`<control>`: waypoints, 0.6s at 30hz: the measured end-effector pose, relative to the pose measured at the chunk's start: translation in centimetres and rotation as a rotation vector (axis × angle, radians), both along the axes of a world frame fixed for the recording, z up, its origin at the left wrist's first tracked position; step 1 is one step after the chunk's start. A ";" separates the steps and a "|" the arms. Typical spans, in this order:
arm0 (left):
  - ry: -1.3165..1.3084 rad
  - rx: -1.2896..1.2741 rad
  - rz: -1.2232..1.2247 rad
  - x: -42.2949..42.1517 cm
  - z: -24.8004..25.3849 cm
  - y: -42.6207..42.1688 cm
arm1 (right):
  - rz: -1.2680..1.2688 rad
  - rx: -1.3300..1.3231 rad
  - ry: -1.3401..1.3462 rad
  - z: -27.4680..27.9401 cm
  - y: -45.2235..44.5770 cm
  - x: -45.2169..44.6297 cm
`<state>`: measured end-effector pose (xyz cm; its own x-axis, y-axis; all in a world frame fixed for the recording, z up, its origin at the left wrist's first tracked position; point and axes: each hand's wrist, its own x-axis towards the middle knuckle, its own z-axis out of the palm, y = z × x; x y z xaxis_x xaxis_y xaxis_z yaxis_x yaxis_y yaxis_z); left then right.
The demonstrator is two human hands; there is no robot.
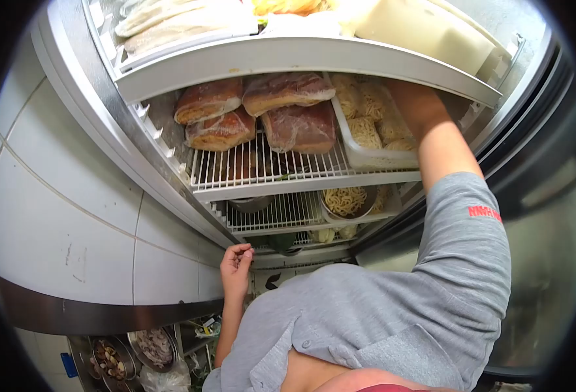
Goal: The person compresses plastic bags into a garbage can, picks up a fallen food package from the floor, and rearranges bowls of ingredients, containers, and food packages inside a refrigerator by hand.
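Observation:
My right arm reaches into an open refrigerator, beside a white container [383, 159] of bagged noodles [365, 132]; the hand itself is hidden under the upper shelf [301, 53]. Low on the left, my left hand [237, 257] hangs near the lower shelves with its fingers curled together; what they hold, if anything, is too small to make out. Wrapped slabs of meat [299, 127] are stacked on the wire shelf [268, 171], left of the noodle container.
Below, a bowl of noodles [345, 201] and a metal pot [250, 204] stand on a lower shelf. A white tiled wall [59, 189] is at the left. Metal bowls of food [154, 346] sit at the lower left. A dark door [536, 215] stands at the right.

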<state>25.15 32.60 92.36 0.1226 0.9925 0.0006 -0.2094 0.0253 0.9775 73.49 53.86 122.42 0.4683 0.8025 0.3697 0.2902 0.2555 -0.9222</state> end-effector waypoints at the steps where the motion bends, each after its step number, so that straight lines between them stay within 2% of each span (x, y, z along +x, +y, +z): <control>1: 0.005 0.012 -0.009 0.4 0.2 0.3 | -0.006 -0.010 -0.089 0.4 -0.6 -0.2; 9: 0.076 0.051 -0.150 2.0 0.6 0.4 | 0.018 0.006 -0.834 3.6 -6.2 -2.8; 13: 0.128 0.036 -0.182 2.3 0.5 0.7 | 0.082 0.049 -1.063 4.6 -7.6 -4.7; 18: 0.188 0.100 -0.219 3.5 1.4 1.6 | 0.129 0.086 -1.198 4.8 -8.2 -6.6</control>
